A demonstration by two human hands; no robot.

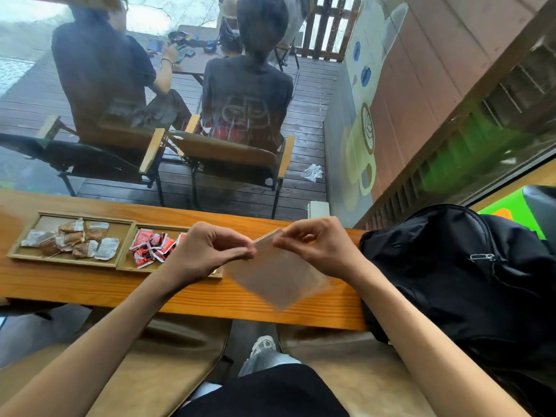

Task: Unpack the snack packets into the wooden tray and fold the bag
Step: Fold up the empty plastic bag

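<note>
Fingers of both hands pinch thin, translucent bag.

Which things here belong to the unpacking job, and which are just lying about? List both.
Job: clear plastic bag held by left hand and right hand; two-compartment wooden tray; brown snack packets; red snack packets.

Lying about: black fabric backpack.

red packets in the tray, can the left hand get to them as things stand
Probably yes, once free: the left hand hovers right beside the red packets, nothing between, but it is pinching the bag.
</note>
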